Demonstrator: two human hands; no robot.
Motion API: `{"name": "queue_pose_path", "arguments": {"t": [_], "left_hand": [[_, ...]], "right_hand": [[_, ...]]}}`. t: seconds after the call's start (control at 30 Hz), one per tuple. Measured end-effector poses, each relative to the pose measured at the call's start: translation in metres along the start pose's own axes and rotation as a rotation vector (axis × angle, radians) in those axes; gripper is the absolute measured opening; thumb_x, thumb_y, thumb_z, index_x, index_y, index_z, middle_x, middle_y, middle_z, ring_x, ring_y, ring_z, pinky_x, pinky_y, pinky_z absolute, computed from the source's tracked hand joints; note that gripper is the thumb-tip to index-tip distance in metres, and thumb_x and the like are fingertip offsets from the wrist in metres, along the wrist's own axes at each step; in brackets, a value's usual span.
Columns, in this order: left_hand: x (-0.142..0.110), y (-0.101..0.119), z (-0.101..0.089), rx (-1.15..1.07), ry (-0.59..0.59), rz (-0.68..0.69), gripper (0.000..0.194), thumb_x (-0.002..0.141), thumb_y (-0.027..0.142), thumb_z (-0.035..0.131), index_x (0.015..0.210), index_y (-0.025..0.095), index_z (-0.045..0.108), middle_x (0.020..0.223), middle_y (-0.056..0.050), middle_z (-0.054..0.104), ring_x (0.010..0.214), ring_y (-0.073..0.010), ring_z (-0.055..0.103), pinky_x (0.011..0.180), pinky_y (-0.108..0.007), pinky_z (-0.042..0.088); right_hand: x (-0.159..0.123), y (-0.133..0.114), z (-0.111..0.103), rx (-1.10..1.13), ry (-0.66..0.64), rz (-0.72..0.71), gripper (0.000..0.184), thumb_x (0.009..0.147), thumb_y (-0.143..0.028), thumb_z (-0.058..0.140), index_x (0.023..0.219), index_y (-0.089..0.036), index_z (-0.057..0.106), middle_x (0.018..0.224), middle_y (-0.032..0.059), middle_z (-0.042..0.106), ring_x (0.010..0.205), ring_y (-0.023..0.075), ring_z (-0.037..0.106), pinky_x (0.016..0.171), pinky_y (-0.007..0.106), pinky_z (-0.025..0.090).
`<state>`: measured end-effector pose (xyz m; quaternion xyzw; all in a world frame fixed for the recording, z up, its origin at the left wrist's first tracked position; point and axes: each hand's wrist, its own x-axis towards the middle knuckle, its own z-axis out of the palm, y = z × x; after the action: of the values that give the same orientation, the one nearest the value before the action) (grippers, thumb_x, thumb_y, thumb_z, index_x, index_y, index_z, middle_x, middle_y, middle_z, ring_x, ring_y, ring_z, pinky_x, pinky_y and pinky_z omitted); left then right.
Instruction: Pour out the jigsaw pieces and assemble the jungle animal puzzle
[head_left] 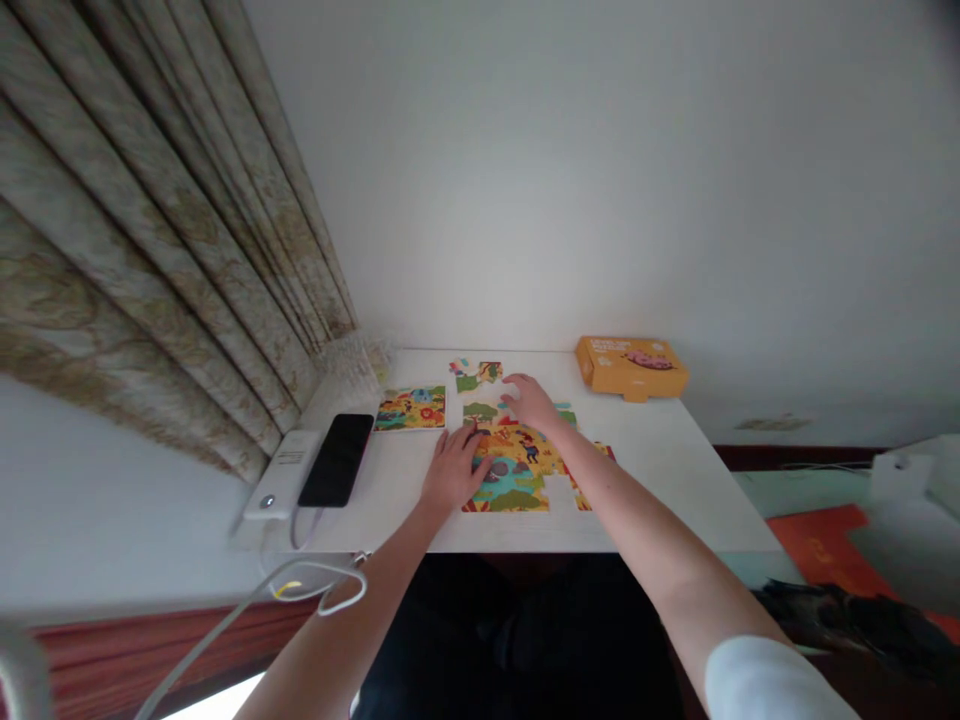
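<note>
A partly joined jigsaw puzzle (pixel 517 455) with a colourful animal scene lies on the white table, with a gap in its lower right part. My left hand (pixel 450 472) rests flat at the puzzle's left edge, fingers apart and fingertips on the pieces. Over the puzzle's upper edge is my right hand (pixel 534 405), its thumb and forefinger apart and curved, with nothing visible between them. Just beyond those fingertips lie several loose puzzle pieces (pixel 466 383). A small picture card (pixel 410 409) with a similar scene sits left of the puzzle.
An orange puzzle box (pixel 634 367) stands at the back right of the table (pixel 660 470). On the left are a black phone (pixel 337 460), a white power strip (pixel 283 474) with cables, and a clear plastic container (pixel 356 362). A curtain (pixel 187 230) hangs along the left side.
</note>
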<state>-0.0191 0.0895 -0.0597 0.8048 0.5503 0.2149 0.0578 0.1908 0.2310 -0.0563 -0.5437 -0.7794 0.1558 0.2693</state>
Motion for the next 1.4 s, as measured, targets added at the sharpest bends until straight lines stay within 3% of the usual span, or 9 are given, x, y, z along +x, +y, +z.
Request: {"name": "queue_pose_path", "arguments": {"t": [0.2, 0.47, 0.57, 0.67, 0.83, 0.93, 1.07, 1.23, 1.4], "left_hand": [[0.000, 0.002, -0.001, -0.017, -0.008, -0.020, 0.036, 0.101, 0.040, 0.056, 0.132, 0.022, 0.062, 0.141, -0.012, 0.063, 0.134, -0.0278, 0.057, 0.122, -0.052, 0.036], [0.001, 0.004, -0.005, -0.042, -0.059, -0.029, 0.038, 0.100, 0.043, 0.057, 0.133, 0.023, 0.061, 0.142, -0.011, 0.062, 0.136, -0.0271, 0.054, 0.124, -0.052, 0.033], [0.001, 0.004, -0.005, -0.045, -0.077, -0.035, 0.039, 0.101, 0.043, 0.055, 0.134, 0.023, 0.062, 0.143, -0.011, 0.061, 0.137, -0.0274, 0.054, 0.124, -0.052, 0.033], [0.002, 0.003, -0.005, -0.045, -0.076, -0.036, 0.040, 0.100, 0.043, 0.054, 0.135, 0.024, 0.062, 0.143, -0.011, 0.061, 0.137, -0.0275, 0.054, 0.124, -0.052, 0.033], [0.002, 0.001, -0.005, -0.034, -0.075, 0.011, 0.040, 0.101, 0.042, 0.054, 0.135, 0.023, 0.063, 0.146, -0.011, 0.061, 0.138, -0.0275, 0.053, 0.125, -0.051, 0.032], [0.002, -0.002, -0.003, -0.032, -0.067, 0.064, 0.040, 0.100, 0.041, 0.055, 0.134, 0.022, 0.065, 0.145, -0.012, 0.062, 0.137, -0.0284, 0.055, 0.123, -0.050, 0.036], [0.002, -0.006, -0.001, -0.045, -0.038, 0.139, 0.040, 0.099, 0.041, 0.057, 0.131, 0.020, 0.067, 0.142, -0.013, 0.064, 0.133, -0.0285, 0.057, 0.118, -0.046, 0.044], [0.001, -0.006, 0.001, -0.084, -0.039, 0.212, 0.037, 0.101, 0.043, 0.054, 0.125, 0.022, 0.072, 0.140, -0.011, 0.066, 0.132, -0.0277, 0.060, 0.117, -0.047, 0.047], [0.002, -0.008, 0.005, -0.095, -0.032, 0.209, 0.037, 0.100, 0.043, 0.053, 0.121, 0.022, 0.075, 0.135, -0.011, 0.070, 0.129, -0.0282, 0.063, 0.116, -0.048, 0.048]], "right_hand": [[0.072, 0.008, 0.020, -0.041, -0.144, 0.017, 0.044, 0.088, -0.022, 0.068, 0.132, -0.020, 0.066, 0.140, 0.0115, 0.066, 0.132, 0.0254, 0.060, 0.115, 0.039, 0.044], [0.096, 0.018, 0.031, -0.017, -0.113, 0.162, 0.069, 0.070, -0.027, 0.085, 0.135, -0.018, 0.065, 0.133, 0.0159, 0.069, 0.125, 0.0318, 0.062, 0.107, 0.045, 0.049], [0.098, 0.019, 0.028, 0.126, -0.075, 0.236, 0.043, 0.065, -0.022, 0.086, 0.106, -0.016, 0.075, 0.108, 0.0134, 0.076, 0.107, 0.0287, 0.068, 0.097, 0.041, 0.053], [0.094, 0.022, 0.017, 0.191, -0.073, 0.263, 0.015, 0.073, -0.022, 0.079, 0.086, -0.018, 0.072, 0.082, 0.0058, 0.074, 0.082, 0.0210, 0.070, 0.080, 0.033, 0.055], [0.059, 0.045, -0.034, 0.496, 0.005, 0.358, 0.041, 0.074, -0.032, 0.085, 0.107, -0.018, 0.066, 0.074, 0.0012, 0.069, 0.064, 0.0146, 0.062, 0.060, 0.025, 0.050], [0.017, 0.068, -0.073, 0.644, 0.064, 0.410, 0.058, 0.067, -0.037, 0.090, 0.116, -0.019, 0.064, 0.074, 0.0005, 0.067, 0.063, 0.0159, 0.062, 0.058, 0.026, 0.049], [-0.051, 0.098, -0.109, 0.667, 0.114, 0.431, 0.059, 0.062, -0.048, 0.091, 0.107, -0.018, 0.068, 0.075, 0.0021, 0.070, 0.069, 0.0191, 0.066, 0.062, 0.030, 0.051], [-0.113, 0.118, -0.113, 0.675, 0.143, 0.504, 0.062, 0.056, -0.057, 0.091, 0.100, -0.017, 0.071, 0.079, 0.0056, 0.076, 0.075, 0.0240, 0.071, 0.069, 0.035, 0.054], [-0.120, 0.120, -0.099, 0.662, 0.115, 0.480, 0.048, 0.063, -0.048, 0.088, 0.097, -0.019, 0.071, 0.081, 0.0064, 0.077, 0.080, 0.0255, 0.073, 0.073, 0.037, 0.057]]}}
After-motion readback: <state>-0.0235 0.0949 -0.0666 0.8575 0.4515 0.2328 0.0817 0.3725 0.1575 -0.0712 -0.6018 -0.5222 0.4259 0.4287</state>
